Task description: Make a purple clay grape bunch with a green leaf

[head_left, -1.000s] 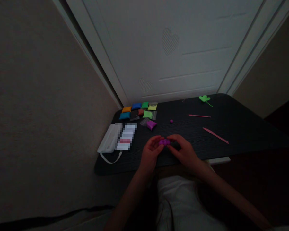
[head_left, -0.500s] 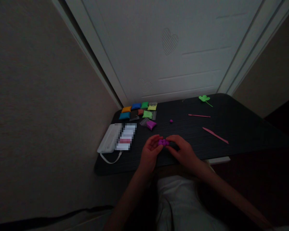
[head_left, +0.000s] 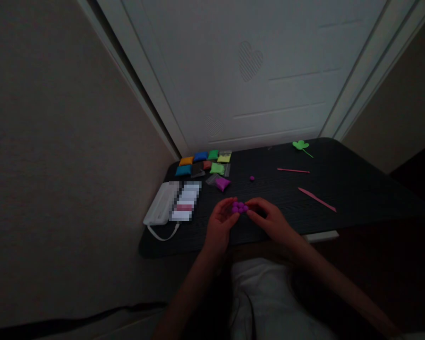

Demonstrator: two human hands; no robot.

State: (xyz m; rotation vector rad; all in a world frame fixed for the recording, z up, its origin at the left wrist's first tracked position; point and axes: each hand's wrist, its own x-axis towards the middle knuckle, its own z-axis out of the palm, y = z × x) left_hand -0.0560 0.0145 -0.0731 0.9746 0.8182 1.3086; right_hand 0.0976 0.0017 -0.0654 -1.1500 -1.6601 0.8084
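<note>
Over the near middle of the dark table, both my hands meet around a small lump of purple clay made of little balls pressed together. My left hand cups it from the left with curled fingers. My right hand pinches it from the right. A tiny purple clay ball lies on the table beyond my hands, and an opened purple clay packet lies to its left.
Several coloured clay packets lie at the far left by the white door. A white case with a strap sits at the left edge. A green clay clover, a thin pink stick and a pink modelling knife lie to the right.
My hands and the purple lump have shifted slightly up and left; the fingers keep working the clay. Nothing else on the table moved.
</note>
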